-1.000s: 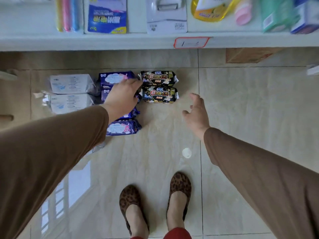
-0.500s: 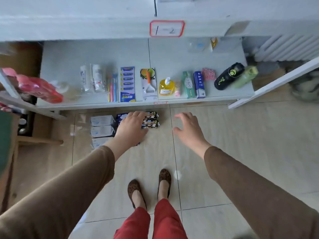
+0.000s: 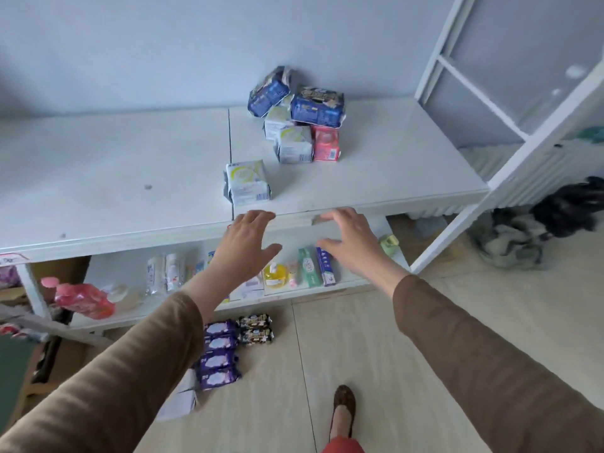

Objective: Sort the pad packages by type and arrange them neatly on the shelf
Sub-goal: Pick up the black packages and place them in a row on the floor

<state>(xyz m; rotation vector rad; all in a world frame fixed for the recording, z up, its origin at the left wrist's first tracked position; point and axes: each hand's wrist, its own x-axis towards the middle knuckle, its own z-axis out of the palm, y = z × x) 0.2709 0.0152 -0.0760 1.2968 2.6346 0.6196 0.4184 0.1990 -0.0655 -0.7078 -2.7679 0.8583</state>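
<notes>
On the top shelf (image 3: pixel 376 178) sit seven pad packages: three white packages with a green swirl, one lying alone (image 3: pixel 247 182) near the front edge and two (image 3: pixel 293 144) in the pile behind; two dark blue plastic packs (image 3: pixel 318 106); one blue-and-white pack (image 3: pixel 269 92) tilted at the back; and one pink pack (image 3: pixel 325 146).

On the tiled floor (image 3: pixel 359 354) lie four purple packs (image 3: pixel 218 354) in a column and two black packs (image 3: pixel 255 328) just beside them. White packs (image 3: pixel 180 402) show partly behind the left sleeve; their count cannot be told.
</notes>
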